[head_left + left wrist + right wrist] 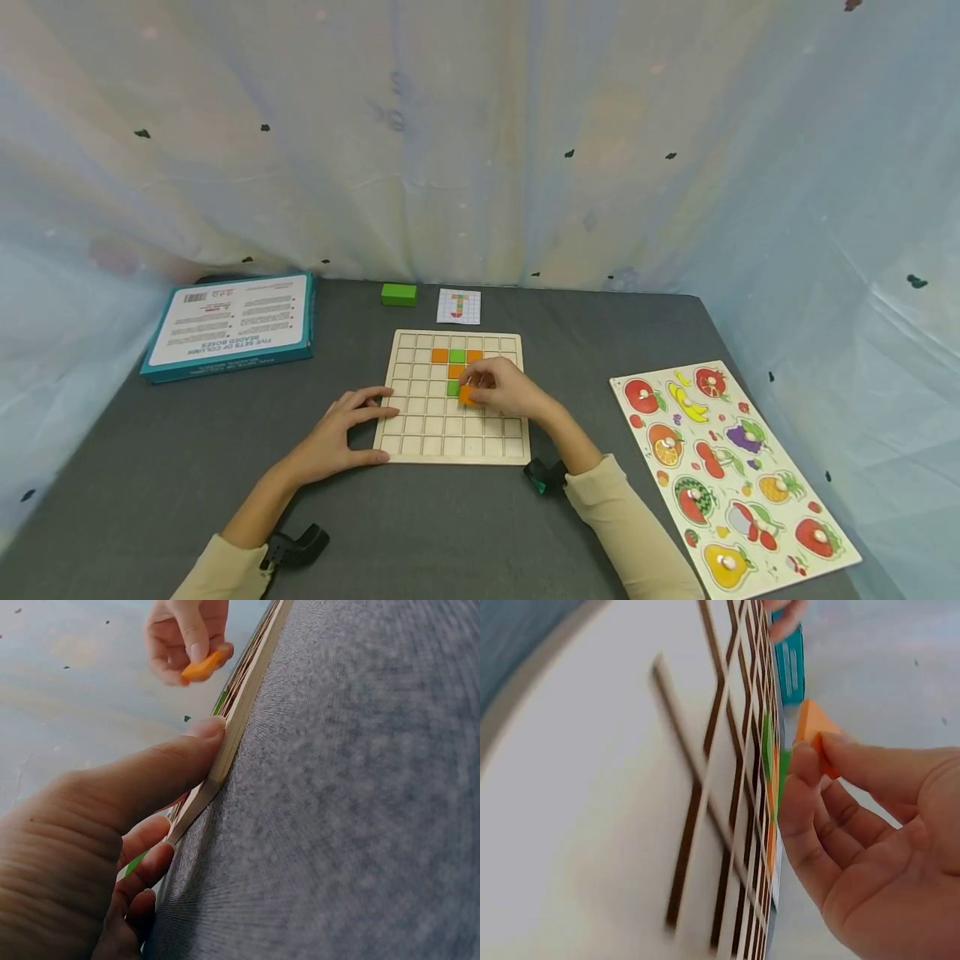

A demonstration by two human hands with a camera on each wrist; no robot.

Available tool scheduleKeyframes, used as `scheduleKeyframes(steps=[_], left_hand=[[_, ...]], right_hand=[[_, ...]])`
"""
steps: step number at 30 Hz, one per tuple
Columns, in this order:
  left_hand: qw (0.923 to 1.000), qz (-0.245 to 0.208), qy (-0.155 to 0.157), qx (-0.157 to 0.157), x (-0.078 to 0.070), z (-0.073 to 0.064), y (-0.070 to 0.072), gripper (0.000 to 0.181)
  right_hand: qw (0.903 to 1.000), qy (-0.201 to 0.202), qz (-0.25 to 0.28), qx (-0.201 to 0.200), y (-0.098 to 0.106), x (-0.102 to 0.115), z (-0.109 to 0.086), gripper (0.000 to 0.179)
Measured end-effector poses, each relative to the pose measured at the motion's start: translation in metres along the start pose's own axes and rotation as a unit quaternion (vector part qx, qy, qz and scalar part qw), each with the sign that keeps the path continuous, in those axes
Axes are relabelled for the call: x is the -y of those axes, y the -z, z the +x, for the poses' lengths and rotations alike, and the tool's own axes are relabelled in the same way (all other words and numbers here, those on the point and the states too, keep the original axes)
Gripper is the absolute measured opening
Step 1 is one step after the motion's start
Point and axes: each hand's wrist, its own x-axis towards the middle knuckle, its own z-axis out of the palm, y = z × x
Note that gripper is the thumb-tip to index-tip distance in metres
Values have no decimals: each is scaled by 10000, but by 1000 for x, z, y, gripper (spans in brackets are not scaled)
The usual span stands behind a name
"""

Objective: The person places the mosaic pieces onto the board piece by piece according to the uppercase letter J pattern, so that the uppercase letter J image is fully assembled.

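Observation:
A wooden grid board (420, 450) lies on the table. Orange squares (439, 356) and green squares (457, 356) fill several of its cells in a T-like arrangement. Above the grid my right hand (510, 388) pinches an orange block (467, 395) between thumb and fingertips; the block (815, 729) looks tilted in the right wrist view. My left hand (341, 437) rests against the board's left edge, thumb and fingers spread and touching it. In the left wrist view, the thumb (172, 766) presses on the board's rim (236, 724).
Behind the board are a green block (399, 295) and a small card (459, 307) with a coloured grid pattern. A teal box (232, 321) lies at the back left. To the right is a fruit puzzle board (738, 483). Pale curtains (480, 150) hang behind the table.

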Motion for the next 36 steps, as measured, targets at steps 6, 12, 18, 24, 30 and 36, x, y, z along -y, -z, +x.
scheduleKeyframes(steps=[6, 12, 18, 24, 30, 36], left_hand=[[10000, 24, 10, 14, 1, 0, 0, 63], [10000, 55, 0, -19, 3, 0, -2, 63], [10000, 67, -40, -57, 3, -1, -2, 62], [10000, -15, 18, -9, 1, -1, 0, 63], [10000, -11, 1, 6, 2, 0, -1, 63], [10000, 15, 26, -32, 3, -1, -1, 64]], right_hand=[[9996, -39, -248, 156, -16, 10, 13, 17], [9984, -125, -543, 131, -23, 11, 13, 15], [9979, -80, -638, 77, -23, 11, 11, 13], [9971, -79, -759, -71, -24, 10, 10, 15], [9947, -59, -1008, -200, -26, 10, 10, 16], [9919, -156, -1223, -289, -27, 13, 9, 12]])
